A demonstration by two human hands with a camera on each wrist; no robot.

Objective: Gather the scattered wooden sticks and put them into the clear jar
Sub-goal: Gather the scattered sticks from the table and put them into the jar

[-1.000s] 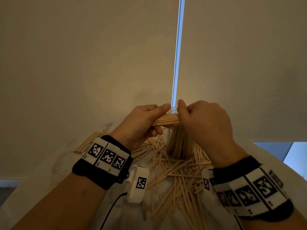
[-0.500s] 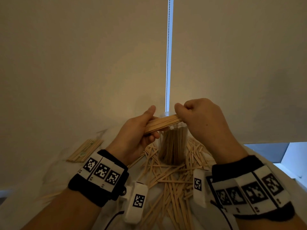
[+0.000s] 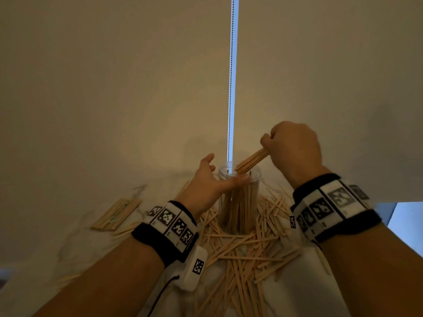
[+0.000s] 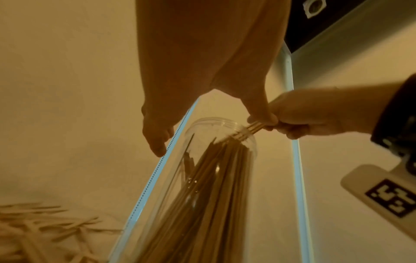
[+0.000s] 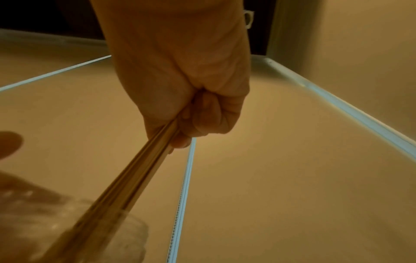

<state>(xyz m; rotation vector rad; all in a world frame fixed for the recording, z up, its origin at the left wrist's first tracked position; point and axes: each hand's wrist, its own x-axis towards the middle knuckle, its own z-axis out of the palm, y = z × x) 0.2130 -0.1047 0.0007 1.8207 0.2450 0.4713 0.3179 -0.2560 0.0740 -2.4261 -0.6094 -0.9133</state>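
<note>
I see the clear jar (image 3: 238, 202) upright at centre frame, packed with standing sticks. A tilted stick bundle (image 3: 251, 161) dips into its mouth. Loose wooden sticks (image 3: 242, 255) litter lower centre.

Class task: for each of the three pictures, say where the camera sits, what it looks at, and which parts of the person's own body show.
Head: on the head, looking down at the jar; both forearms, left hand, right hand.
Left wrist: under the left hand, looking at the jar; right hand too.
Right wrist: under the right hand, looking along the stick bundle.
Shared: all show the bundle.
</note>
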